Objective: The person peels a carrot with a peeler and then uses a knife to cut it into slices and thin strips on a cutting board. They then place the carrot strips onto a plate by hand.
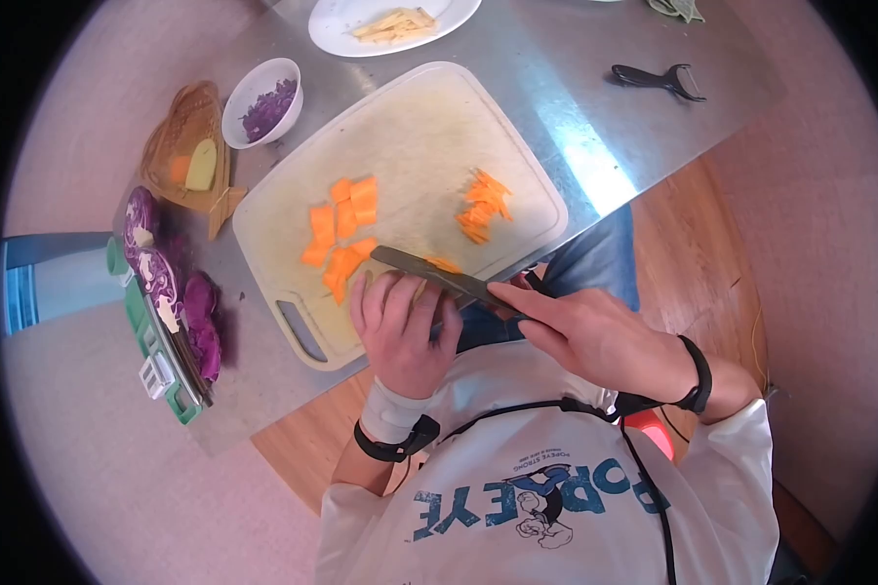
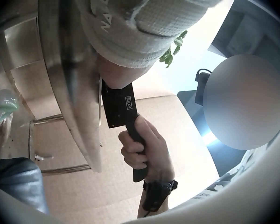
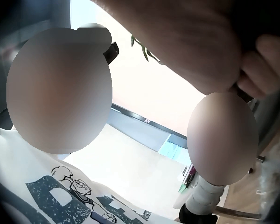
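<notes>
A dark cleaver (image 1: pixel 449 277) is gripped by the right hand (image 1: pixel 600 336), its blade over the near edge of the cutting board (image 1: pixel 429 107). Beside the blade, the left hand (image 1: pixel 405 331) rests with bent fingers on the board; what lies under them is hidden. A bit of orange vegetable shows just past the blade. Orange slices (image 1: pixel 364 200) lie left of centre, and a pile of thin orange strips (image 1: pixel 483 205) at the right. The left wrist view shows the right hand (image 2: pixel 151 151) curled round the handle of the black cleaver (image 2: pixel 119 107).
A white plate (image 1: pixel 327 31) with pale strips and a bowl (image 1: pixel 234 122) of shredded purple cabbage stand beyond the board. At left are a basket (image 1: pixel 180 136), cabbage pieces (image 1: pixel 203 322) and a green slicer (image 1: pixel 139 317). A black peeler (image 1: pixel 649 78) lies at the right.
</notes>
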### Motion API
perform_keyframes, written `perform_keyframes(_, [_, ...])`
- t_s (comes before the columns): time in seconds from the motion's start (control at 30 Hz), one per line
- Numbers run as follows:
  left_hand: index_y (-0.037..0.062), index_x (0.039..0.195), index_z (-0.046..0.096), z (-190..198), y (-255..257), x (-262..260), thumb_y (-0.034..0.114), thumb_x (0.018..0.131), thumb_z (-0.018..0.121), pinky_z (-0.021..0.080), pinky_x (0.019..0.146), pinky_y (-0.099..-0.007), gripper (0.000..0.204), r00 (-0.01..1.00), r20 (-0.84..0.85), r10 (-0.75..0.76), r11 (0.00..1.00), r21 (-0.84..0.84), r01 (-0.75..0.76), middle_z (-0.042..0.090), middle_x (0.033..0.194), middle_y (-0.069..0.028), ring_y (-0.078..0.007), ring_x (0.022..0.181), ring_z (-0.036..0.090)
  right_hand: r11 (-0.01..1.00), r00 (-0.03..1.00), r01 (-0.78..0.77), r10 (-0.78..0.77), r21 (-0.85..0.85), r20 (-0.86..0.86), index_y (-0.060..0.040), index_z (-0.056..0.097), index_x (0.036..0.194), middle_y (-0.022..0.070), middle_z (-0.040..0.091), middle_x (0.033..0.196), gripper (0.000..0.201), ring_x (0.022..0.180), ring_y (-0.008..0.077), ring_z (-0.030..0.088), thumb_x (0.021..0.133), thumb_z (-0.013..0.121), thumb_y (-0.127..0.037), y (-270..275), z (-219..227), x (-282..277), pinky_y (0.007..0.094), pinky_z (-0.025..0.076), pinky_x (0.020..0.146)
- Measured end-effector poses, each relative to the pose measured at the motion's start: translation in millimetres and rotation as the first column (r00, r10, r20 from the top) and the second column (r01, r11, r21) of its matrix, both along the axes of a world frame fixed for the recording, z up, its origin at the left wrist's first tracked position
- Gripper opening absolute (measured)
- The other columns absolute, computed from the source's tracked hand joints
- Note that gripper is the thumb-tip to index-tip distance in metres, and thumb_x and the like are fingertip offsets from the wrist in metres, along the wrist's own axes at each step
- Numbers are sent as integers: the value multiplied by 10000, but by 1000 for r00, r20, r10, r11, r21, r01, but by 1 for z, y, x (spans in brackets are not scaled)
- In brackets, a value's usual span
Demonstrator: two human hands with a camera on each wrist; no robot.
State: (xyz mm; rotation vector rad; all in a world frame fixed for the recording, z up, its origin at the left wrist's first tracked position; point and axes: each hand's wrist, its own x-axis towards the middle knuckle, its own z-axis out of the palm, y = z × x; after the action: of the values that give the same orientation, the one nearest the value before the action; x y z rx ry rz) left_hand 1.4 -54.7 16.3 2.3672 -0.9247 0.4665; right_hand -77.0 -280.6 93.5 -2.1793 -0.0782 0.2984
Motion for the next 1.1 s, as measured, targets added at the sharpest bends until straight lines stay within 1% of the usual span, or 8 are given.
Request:
perform_keyframes(0.13, [61, 1115, 750, 4, 0, 1, 84, 815, 777, 382, 1162, -559, 302, 1000, -8, -10, 1000, 19, 10, 684, 1186, -52, -291, 1141, 622, 999, 997, 38, -40, 37, 59, -35, 625, 1427, 225, 675, 727, 423, 656, 409, 672, 1014, 648, -121, 3, -8, 1, 483, 544, 630])
perform_keyframes(0.2, [63, 1138, 750, 4, 1, 1, 85, 817, 773, 378, 1165, -554, 322, 1000, -18, -10, 1000, 25, 10, 690, 1201, -47, -285, 1134, 624, 991, 989, 106, -113, 77, 95, -31, 631, 1420, 243, 663, 716, 419, 636, 417, 665, 1010, 652, -111, 0, -13, 0, 484, 531, 619])
perform_keyframes(0.27, [68, 1163, 751, 4, 0, 1, 87, 821, 768, 372, 1170, -550, 343, 1000, -17, -11, 1000, 23, 12, 700, 1213, -40, -277, 1122, 627, 992, 991, 100, -106, 78, 82, -30, 631, 1421, 249, 658, 714, 421, 631, 420, 662, 1008, 653, -108, -7, -12, -1, 483, 524, 616])
perform_keyframes(0.43, [65, 1153, 750, 4, 0, 0, 91, 818, 772, 371, 1171, -554, 336, 1000, -8, -8, 1000, 24, 8, 703, 1199, -45, -280, 1124, 630, 994, 996, 88, -89, 71, 11, -38, 628, 1433, 246, 657, 715, 435, 622, 420, 657, 1004, 656, -104, -13, -2, -4, 482, 511, 608])
perform_keyframes(0.5, [64, 1145, 750, 3, 0, 0, 93, 818, 773, 371, 1171, -556, 330, 1000, -9, -5, 1000, 26, 6, 703, 1194, -48, -281, 1128, 630, 998, 998, 8, -12, 69, 59, -37, 621, 1442, 240, 659, 719, 443, 619, 413, 656, 1005, 652, -99, -14, -6, -9, 476, 513, 605])
perform_keyframes(0.67, [66, 1083, 749, 0, 1, 0, 101, 815, 781, 376, 1169, -562, 272, 1000, 11, 5, 1000, 13, -5, 693, 1172, -64, -296, 1151, 627, 995, 1000, -8, 6, 99, 23, -37, 618, 1447, 233, 666, 726, 449, 622, 401, 660, 1004, 650, -96, -15, -5, -10, 465, 515, 601])
perform_keyframes(1.03, [62, 1063, 758, -1, 2, -1, 110, 822, 786, 377, 1173, -565, 247, 1000, 7, 11, 1000, 17, -11, 687, 1170, -67, -300, 1157, 624, 997, 999, -23, 26, 79, -28, -36, 613, 1447, 236, 677, 737, 450, 636, 411, 670, 1003, 656, -101, -19, 8, -5, 469, 518, 605])
perform_keyframes(1.1, [62, 1062, 759, -1, 2, -1, 112, 823, 786, 377, 1174, -564, 246, 1000, 5, 11, 1000, 16, -11, 687, 1170, -66, -300, 1156, 624, 995, 982, -93, 99, 42, -163, -85, 526, 1559, 218, 746, 1009, 540, 650, 357, 663, 1025, 589, -31, -22, 14, -2, 411, 528, 659])
